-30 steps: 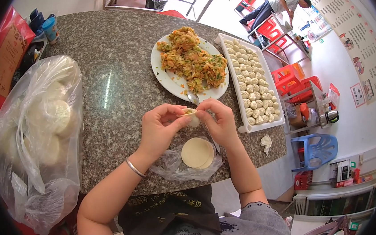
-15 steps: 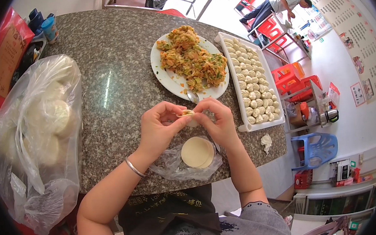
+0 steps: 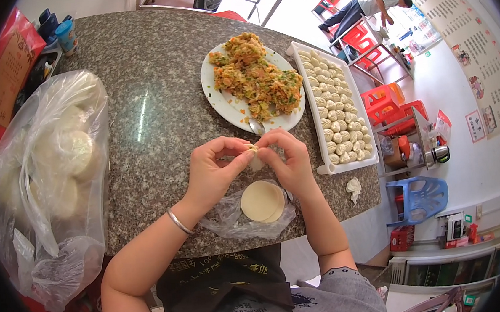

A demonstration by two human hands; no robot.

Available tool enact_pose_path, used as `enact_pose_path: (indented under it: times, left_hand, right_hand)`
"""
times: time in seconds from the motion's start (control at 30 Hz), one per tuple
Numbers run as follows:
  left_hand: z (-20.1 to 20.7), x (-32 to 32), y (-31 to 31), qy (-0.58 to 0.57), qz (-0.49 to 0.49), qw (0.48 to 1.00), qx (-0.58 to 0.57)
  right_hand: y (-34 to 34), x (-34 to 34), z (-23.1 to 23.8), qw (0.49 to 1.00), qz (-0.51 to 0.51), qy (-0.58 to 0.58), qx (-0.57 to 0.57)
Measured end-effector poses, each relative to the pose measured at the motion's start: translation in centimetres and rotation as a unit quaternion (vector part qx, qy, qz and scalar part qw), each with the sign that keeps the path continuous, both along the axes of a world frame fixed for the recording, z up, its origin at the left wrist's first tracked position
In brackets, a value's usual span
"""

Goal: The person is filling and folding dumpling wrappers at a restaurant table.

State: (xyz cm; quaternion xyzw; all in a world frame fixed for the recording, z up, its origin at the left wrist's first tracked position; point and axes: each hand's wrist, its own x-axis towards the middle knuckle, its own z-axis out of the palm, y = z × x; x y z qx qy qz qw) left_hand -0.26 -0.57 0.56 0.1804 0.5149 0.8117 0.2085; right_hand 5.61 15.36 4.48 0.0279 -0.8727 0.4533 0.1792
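Between my left hand point(image 3: 218, 160) and my right hand point(image 3: 285, 154) is a small dumpling point(image 3: 253, 148), its dough edge pinched by the thumbs and fingers of both. My fingers hide most of it. Just below lie round dough wrappers point(image 3: 260, 201), stacked on a crumpled clear plastic bag point(image 3: 229, 220). Beyond my hands stands a white oval plate point(image 3: 215, 96) heaped with chopped orange and green filling point(image 3: 255, 75). A metal spoon point(image 3: 256, 126) rests on its near rim. To the right, a white tray point(image 3: 318, 114) holds rows of pleated dumplings point(image 3: 334, 101).
At the left, a large clear bag point(image 3: 55, 167) of pale round dough sits at the table edge, beside a red bag point(image 3: 10, 70) and a blue cup point(image 3: 65, 37). A crumpled tissue point(image 3: 354, 189) lies below the tray. Far right, a person point(image 3: 368, 12) leans over a table.
The dumpling's opening has been drawn closer together between my fingertips, and less filling shows. My hands stay in almost the same place.
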Motion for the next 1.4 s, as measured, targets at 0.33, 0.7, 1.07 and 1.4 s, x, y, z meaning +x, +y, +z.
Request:
enact_pose_path:
  times: [0.33,0.7,1.07,1.4]
  left_hand:
    - [-0.4,0.0,0.1,0.032,-0.018,0.999,0.022]
    - [0.1,0.1,0.2,-0.026,-0.041,0.999,0.017]
    - [0.0,0.1,0.0,0.025,-0.019,0.999,-0.009]
    - [-0.7,-0.3,-0.2,-0.239,-0.136,0.958,0.083]
  right_hand:
    - [0.3,0.0,0.3,1.0,0.005,-0.029,0.003]
    - [-0.1,0.1,-0.1,0.999,0.001,0.021,0.049]
    - [-0.1,0.1,-0.3,1.0,-0.004,-0.027,0.009]
    - [-0.6,0.0,-1.1,1.0,-0.003,0.008,-0.018]
